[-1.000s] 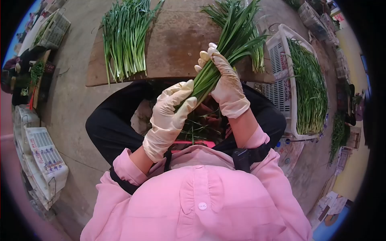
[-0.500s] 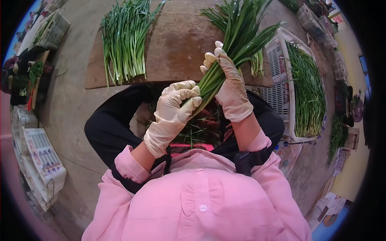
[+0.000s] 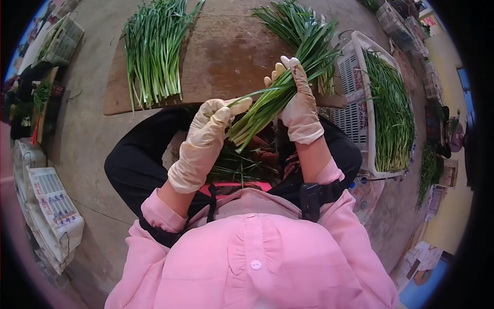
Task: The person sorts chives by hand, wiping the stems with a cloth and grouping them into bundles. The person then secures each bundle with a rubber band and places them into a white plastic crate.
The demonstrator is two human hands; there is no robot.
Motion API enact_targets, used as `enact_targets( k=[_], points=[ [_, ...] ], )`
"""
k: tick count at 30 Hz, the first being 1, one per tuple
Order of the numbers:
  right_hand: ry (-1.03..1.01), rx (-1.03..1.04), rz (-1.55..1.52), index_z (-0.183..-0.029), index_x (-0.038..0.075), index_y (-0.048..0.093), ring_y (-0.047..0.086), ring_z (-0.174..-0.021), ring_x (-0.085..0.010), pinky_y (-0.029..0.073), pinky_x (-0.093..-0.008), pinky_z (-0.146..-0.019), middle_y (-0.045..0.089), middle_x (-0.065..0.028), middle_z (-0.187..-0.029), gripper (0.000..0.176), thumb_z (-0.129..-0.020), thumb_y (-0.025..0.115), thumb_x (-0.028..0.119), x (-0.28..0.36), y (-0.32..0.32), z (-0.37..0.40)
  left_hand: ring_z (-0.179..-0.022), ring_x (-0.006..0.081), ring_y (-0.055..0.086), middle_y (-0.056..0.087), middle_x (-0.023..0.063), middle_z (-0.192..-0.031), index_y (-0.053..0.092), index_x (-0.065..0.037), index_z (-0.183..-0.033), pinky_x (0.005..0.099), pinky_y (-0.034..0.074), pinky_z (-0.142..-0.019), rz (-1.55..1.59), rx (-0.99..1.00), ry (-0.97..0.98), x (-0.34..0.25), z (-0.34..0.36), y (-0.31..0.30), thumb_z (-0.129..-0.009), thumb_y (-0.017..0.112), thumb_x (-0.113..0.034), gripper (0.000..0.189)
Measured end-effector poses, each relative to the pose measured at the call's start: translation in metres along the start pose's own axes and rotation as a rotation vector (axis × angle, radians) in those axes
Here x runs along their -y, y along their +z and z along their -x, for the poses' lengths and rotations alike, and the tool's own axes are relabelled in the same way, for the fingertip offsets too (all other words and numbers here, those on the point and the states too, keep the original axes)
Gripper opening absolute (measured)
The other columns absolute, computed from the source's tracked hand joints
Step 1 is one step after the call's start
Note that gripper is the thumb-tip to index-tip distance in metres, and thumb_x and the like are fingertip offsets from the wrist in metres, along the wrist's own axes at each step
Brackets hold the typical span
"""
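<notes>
My right hand (image 3: 300, 110), in a stained pale glove, is closed around a bunch of garlic chives (image 3: 257, 114). The bunch slants, with its pale stem ends down to the left and its green leaves up to the right. At its left side, my gloved left hand (image 3: 205, 131) pinches a single chive stalk (image 3: 260, 92) between thumb and forefinger. Beyond my hands, a wooden board (image 3: 221, 69) bears a large pile of chives (image 3: 154, 59) on the left. More chives (image 3: 293, 26) lie at its right end, partly behind the held bunch.
A white plastic crate (image 3: 371, 121) full of chives stands right of the board. Loose green scraps (image 3: 242, 167) lie between my knees. Stacked white crates (image 3: 56, 201) are at the left, and another crate (image 3: 64, 38) stands at the far left.
My left hand has let go of the stem ends and moved slightly left and down, now pinching one stalk. The bunch has tipped lower, its leaves dropping toward the right.
</notes>
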State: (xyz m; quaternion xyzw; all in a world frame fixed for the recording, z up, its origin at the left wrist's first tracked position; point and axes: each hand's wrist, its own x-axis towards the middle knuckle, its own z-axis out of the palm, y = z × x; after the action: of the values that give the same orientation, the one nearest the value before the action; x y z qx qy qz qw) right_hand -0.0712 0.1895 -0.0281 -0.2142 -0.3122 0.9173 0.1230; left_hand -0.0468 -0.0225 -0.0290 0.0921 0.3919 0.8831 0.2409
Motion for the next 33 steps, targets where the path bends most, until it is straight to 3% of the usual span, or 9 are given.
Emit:
enact_targets(
  k=[9, 17, 19, 21, 23, 25, 28, 30, 33],
  points=[
    [-0.187, 0.074, -0.052, -0.122, 0.000, 0.061, 0.050, -0.070, -0.0093, 0.047, -0.0257, -0.065, 0.055, 0.0012, -0.082, 0.029, -0.098, 0.063, 0.017, 0.063, -0.021, -0.024, -0.083, 0.0137, 0.057, 0.063, 0.0045, -0.087, 0.057, -0.007, -0.102, 0.0274, 0.045, -0.081, -0.328, -0.068, -0.142, -0.015, 0.026, -0.047, -0.099, 0.061, -0.019, 0.014],
    [-0.400, 0.167, -0.109, -0.139, -0.001, 0.050, 0.051, -0.071, -0.0080, 0.051, -0.0255, -0.070, 0.054, 0.0009, -0.081, 0.045, -0.099, 0.061, 0.016, 0.116, -0.048, -0.051, -0.077, 0.0116, 0.054, 0.061, 0.0026, -0.082, 0.056, -0.006, -0.101, 0.0254, 0.043, -0.075, -0.215, -0.068, -0.062, -0.012, 0.025, -0.067, -0.100, 0.059, -0.023, 0.017],
    [-0.519, 0.262, 0.019, -0.133, 0.001, 0.055, 0.051, -0.072, -0.0092, 0.050, -0.0246, -0.070, 0.055, 0.0009, -0.082, 0.039, -0.097, 0.063, 0.013, 0.138, -0.051, -0.046, -0.075, 0.0125, 0.055, 0.063, 0.0025, -0.085, 0.062, -0.004, -0.097, 0.0280, 0.046, -0.072, -0.634, -0.122, -0.379, -0.029, 0.037, -0.070, -0.096, 0.064, -0.024, 0.020],
    [-0.509, 0.291, 0.055, -0.124, 0.002, 0.060, 0.052, -0.072, -0.0098, 0.048, -0.0238, -0.073, 0.055, 0.0008, -0.083, 0.031, -0.097, 0.064, 0.014, 0.147, -0.038, -0.034, -0.081, 0.0204, 0.062, 0.067, 0.0078, -0.091, 0.067, -0.001, -0.101, 0.0339, 0.050, -0.077, -1.151, 0.145, -0.518, -0.022, 0.042, -0.093, -0.089, 0.071, -0.024, 0.026],
    [-0.517, 0.314, 0.136, -0.117, 0.003, 0.064, 0.053, -0.074, -0.0102, 0.047, -0.0240, -0.076, 0.057, 0.0007, -0.084, 0.024, -0.096, 0.064, 0.015, 0.146, -0.020, -0.025, -0.110, 0.0367, 0.062, 0.067, 0.0223, -0.113, 0.067, -0.001, -0.113, 0.0415, 0.048, -0.097, -1.664, 0.307, -0.440, -0.038, 0.018, -0.050, -0.083, 0.075, -0.024, 0.039],
    [-0.548, 0.325, 0.260, -0.112, 0.004, 0.066, 0.057, -0.078, -0.0103, 0.047, -0.0251, -0.079, 0.060, 0.0005, -0.085, 0.020, -0.096, 0.063, 0.015, 0.136, -0.002, -0.020, -0.125, 0.0351, 0.054, 0.061, 0.0199, -0.129, 0.066, -0.002, -0.119, 0.0401, 0.042, -0.106, -1.504, 0.148, 0.100, -0.036, 0.005, -0.026, -0.084, 0.075, -0.032, 0.047],
    [-0.781, 0.396, 0.573, -0.104, 0.005, 0.070, 0.062, -0.091, -0.0127, 0.048, -0.0281, -0.086, 0.067, -0.0024, -0.096, 0.017, -0.097, 0.059, 0.016, 0.116, 0.032, -0.010, -0.142, 0.0266, 0.037, 0.045, 0.0154, -0.149, 0.055, -0.006, -0.138, 0.0369, 0.031, -0.115, -0.790, 0.196, 0.102, -0.068, -0.026, 0.044, -0.080, 0.073, -0.016, 0.062],
    [-1.138, 0.547, 0.665, -0.105, 0.004, 0.070, 0.064, -0.100, -0.0149, 0.050, -0.0308, -0.091, 0.069, -0.0031, -0.105, 0.017, -0.098, 0.059, 0.014, 0.100, 0.054, -0.015, -0.145, 0.0218, 0.030, 0.035, 0.0103, -0.156, 0.039, -0.006, -0.151, 0.0351, 0.030, -0.115, -0.740, 0.270, 0.105, -0.083, -0.053, 0.076, -0.077, 0.071, -0.010, 0.081],
    [-0.530, 0.521, 0.293, -0.109, 0.004, 0.069, 0.063, -0.094, -0.0121, 0.052, -0.0310, -0.085, 0.069, -0.0016, -0.103, 0.021, -0.090, 0.071, 0.010, 0.090, 0.094, -0.001, -0.136, 0.0179, 0.039, 0.029, 0.0077, -0.159, 0.031, -0.007, -0.155, 0.0315, 0.039, -0.106, -0.521, 0.296, 0.133, -0.086, -0.077, 0.113, -0.077, 0.071, -0.010, 0.089]
  ],
)
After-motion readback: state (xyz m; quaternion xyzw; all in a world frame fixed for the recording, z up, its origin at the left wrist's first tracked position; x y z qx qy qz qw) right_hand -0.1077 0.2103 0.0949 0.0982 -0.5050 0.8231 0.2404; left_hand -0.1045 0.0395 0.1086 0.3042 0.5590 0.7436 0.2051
